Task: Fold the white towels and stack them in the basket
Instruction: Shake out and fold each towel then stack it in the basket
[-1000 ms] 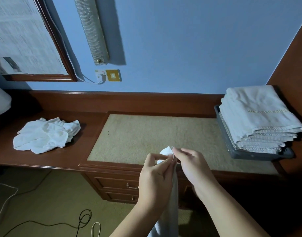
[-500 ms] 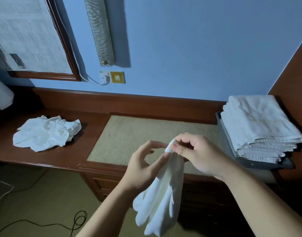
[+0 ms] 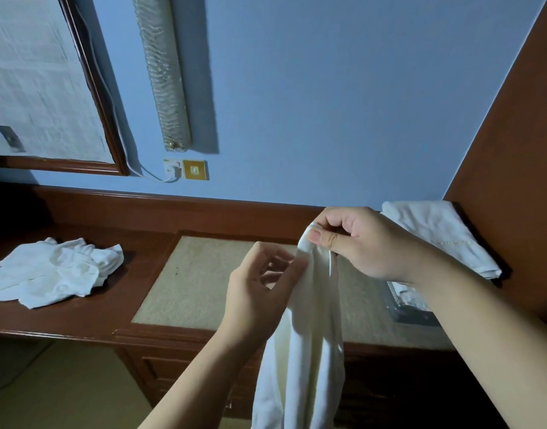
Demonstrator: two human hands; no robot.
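Observation:
A white towel (image 3: 306, 351) hangs in front of the desk, held up by its top corner. My right hand (image 3: 359, 243) pinches that corner between thumb and fingers. Just left of it and lower, my left hand (image 3: 260, 289) has its fingers curled on the towel's edge. A stack of folded white towels (image 3: 442, 233) sits in the dark basket (image 3: 411, 314) at the right end of the desk, partly hidden behind my right arm. A crumpled pile of unfolded white towels (image 3: 55, 270) lies on the desk's left part.
The wooden desk (image 3: 65, 317) has a beige inlaid pad (image 3: 198, 280) in the middle and drawers below. A framed mirror, a wall lamp and a socket hang on the blue wall behind. A wooden panel closes the right side.
Both hands rose with the towel. My right hand carried the corner up and to the right, and my left hand slid down along the edge. The view tilted upward.

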